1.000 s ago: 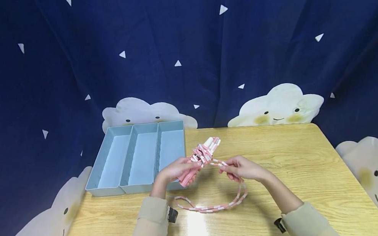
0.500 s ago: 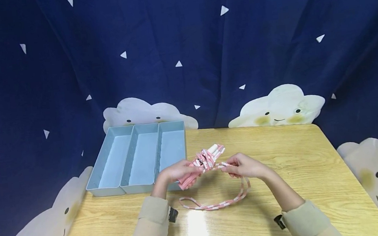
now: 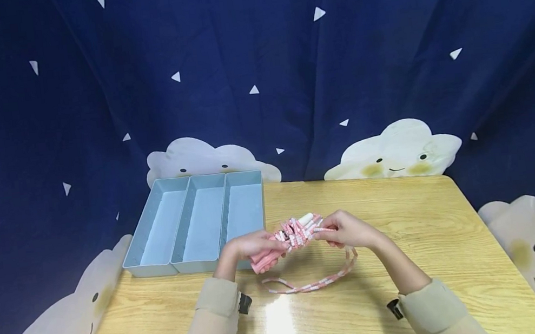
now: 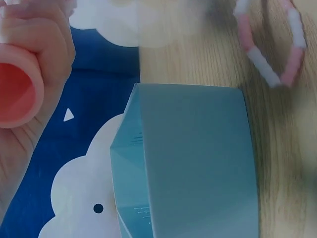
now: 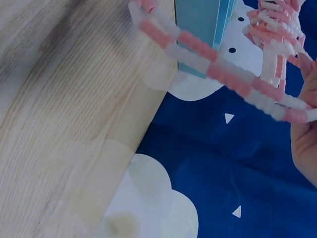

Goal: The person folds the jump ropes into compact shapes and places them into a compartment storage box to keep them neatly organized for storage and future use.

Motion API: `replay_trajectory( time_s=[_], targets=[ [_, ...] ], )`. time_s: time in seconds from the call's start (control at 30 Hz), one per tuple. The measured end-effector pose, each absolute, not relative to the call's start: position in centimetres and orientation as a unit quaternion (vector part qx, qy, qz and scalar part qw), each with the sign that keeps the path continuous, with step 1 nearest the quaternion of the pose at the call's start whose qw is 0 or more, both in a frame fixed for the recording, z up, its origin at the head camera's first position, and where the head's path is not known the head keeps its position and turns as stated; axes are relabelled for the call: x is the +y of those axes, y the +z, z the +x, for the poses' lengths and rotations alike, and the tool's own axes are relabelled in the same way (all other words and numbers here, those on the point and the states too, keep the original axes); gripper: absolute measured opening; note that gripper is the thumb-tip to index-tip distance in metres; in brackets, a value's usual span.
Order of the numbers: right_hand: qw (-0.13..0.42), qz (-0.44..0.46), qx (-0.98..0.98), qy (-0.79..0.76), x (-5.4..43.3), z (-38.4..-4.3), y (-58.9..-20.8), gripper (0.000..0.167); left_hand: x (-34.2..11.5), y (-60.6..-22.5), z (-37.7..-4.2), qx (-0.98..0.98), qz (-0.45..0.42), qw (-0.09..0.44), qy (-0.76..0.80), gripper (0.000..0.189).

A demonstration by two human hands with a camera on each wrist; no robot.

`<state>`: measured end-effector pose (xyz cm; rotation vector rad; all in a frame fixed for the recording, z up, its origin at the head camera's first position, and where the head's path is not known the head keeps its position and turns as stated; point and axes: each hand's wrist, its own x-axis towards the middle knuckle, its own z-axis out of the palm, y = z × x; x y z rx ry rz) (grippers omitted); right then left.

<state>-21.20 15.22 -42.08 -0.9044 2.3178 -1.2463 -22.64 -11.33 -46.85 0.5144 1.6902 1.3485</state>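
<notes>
A pink and white beaded jump rope [image 3: 296, 233] is held above the table, its middle wrapped in several turns of its own cord. My left hand [image 3: 255, 246] grips the pink handles; one handle's hollow end [image 4: 38, 79] faces the left wrist view. Close by on the right, my right hand [image 3: 349, 229] pinches the doubled free cord [image 5: 233, 79] beside the wrapped bundle. From there the cord hangs down and curves left in a loop [image 3: 316, 285] low over the table. The right fingertips are mostly cut off in the right wrist view.
A light blue tray with three long compartments [image 3: 194, 264] stands at the left, just behind my left hand. The wooden table [image 3: 404, 261] reaches back to a dark blue curtain [image 3: 254, 43] with clouds and triangles.
The wrapped bundle has tipped lower and turned toward the right. My right hand has come up beside its end, and the hanging loop has shifted slightly right.
</notes>
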Motion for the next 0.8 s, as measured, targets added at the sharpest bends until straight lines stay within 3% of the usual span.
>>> replay_trajectory(
  time_s=[0.37, 0.6, 0.8],
  targets=[
    [0.144, -0.349, 0.840, -0.390, 15.2, -21.5, -41.9, 0.024, -11.3, -46.7, -22.5, 0.663, 0.198, 0.486, 0.534, 0.027],
    [0.109, -0.413, 0.839, -0.337, 15.4, -22.0, -41.9, 0.022, -11.1, -46.7, -22.2, 0.645, 0.198, 0.523, 0.521, 0.028],
    [0.105, -0.428, 0.842, -0.311, 15.4, -22.4, -41.9, 0.016, -11.0, -46.8, -22.3, 0.644, 0.203, 0.528, 0.516, 0.029]
  ],
)
